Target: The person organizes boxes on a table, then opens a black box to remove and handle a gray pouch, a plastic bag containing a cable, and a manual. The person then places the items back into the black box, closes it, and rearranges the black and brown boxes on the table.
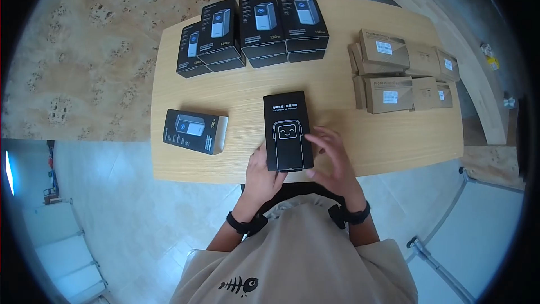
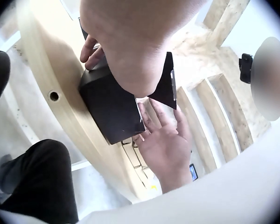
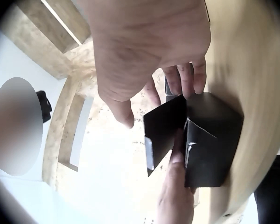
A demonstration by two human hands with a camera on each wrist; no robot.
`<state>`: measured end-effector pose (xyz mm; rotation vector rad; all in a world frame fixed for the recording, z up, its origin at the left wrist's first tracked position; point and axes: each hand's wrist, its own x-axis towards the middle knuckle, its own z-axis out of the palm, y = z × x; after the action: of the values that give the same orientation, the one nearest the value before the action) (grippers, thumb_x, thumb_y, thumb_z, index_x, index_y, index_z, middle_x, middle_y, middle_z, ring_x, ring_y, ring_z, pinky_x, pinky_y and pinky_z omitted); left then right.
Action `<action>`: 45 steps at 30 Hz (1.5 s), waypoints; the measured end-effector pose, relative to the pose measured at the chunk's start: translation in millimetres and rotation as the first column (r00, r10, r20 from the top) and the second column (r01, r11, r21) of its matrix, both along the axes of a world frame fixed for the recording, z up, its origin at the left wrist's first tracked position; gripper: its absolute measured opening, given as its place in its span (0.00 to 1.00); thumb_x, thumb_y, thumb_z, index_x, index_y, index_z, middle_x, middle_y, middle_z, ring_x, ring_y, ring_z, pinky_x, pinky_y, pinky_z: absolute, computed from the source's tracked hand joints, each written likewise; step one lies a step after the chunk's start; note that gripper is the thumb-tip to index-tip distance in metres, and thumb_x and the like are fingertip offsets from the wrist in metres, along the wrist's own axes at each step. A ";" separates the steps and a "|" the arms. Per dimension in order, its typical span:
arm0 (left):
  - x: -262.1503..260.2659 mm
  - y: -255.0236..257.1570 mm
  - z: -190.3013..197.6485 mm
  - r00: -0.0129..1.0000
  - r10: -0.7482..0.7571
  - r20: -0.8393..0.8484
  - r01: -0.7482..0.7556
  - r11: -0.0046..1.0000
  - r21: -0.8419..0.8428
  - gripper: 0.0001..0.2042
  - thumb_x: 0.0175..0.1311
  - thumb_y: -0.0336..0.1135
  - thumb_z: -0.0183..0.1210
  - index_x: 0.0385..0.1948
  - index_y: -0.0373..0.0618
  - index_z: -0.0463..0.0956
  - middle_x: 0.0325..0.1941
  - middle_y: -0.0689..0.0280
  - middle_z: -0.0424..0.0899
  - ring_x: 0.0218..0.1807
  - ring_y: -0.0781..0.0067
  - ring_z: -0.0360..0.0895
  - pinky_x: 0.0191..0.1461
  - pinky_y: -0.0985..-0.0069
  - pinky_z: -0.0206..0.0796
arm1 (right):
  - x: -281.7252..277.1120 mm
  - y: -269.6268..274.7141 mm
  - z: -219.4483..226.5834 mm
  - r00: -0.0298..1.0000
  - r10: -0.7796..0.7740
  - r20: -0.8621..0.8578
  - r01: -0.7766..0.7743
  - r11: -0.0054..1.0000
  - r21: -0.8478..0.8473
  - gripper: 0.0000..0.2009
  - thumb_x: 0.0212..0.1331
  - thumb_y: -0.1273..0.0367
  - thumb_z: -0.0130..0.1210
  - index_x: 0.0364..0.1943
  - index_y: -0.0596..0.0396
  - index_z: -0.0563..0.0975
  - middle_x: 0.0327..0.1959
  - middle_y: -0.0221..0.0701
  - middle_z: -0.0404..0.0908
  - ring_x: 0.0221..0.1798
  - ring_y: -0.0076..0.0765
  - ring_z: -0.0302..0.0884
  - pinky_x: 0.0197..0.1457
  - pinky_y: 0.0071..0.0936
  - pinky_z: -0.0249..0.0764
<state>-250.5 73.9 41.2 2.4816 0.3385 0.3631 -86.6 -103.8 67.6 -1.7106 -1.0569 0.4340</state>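
Spanning the frame's middle, a wooden table (image 1: 197, 94) bears boxes, cartons and one handled black box (image 1: 288, 131).
Printed boxes (image 1: 264, 25) line the upper centre and brown cartons (image 1: 389, 87) stack at right, perhaps grouped to free the near edge. The black box sits at centre; the left hand (image 1: 262, 174) grips its left side, apparently steadying it, fingers partly hidden. The right hand (image 1: 333, 160) has fingers loosely spread, pinching nothing, beside the raised flap (image 3: 161, 126).
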 end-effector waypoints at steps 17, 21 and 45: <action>-10.4 4.3 -6.9 0.999 -0.044 0.017 0.046 0.996 -0.081 0.41 0.66 0.32 0.63 0.79 0.30 0.51 0.85 0.32 0.47 0.78 0.27 0.61 0.81 0.52 0.56 | -25.9 -1.0 -22.9 0.994 -0.060 0.088 0.060 0.998 0.004 0.25 0.58 0.67 0.74 0.62 0.47 0.83 0.71 0.37 0.70 0.55 0.38 0.80 0.61 0.36 0.79; -13.1 5.8 -6.8 0.995 -0.083 0.052 0.092 0.974 -0.206 0.45 0.66 0.31 0.62 0.81 0.29 0.44 0.84 0.32 0.48 0.80 0.27 0.59 0.82 0.53 0.53 | -29.8 -4.8 -32.0 0.984 -0.080 0.161 0.089 0.995 -0.047 0.25 0.59 0.67 0.73 0.62 0.47 0.83 0.70 0.37 0.71 0.54 0.38 0.80 0.60 0.36 0.79; -11.9 23.2 -29.4 0.975 0.104 0.195 0.035 0.799 -0.601 0.50 0.62 0.34 0.73 0.82 0.38 0.46 0.73 0.41 0.65 0.76 0.38 0.64 0.80 0.57 0.58 | -62.6 17.4 -57.2 0.901 -0.260 -0.347 0.294 0.955 0.048 0.35 0.67 0.82 0.57 0.78 0.61 0.57 0.69 0.39 0.70 0.69 0.36 0.69 0.73 0.37 0.67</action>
<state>-262.3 97.2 11.9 1.7880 0.3430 0.4574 -149.2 -86.5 10.4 -1.5970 -0.5655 0.4620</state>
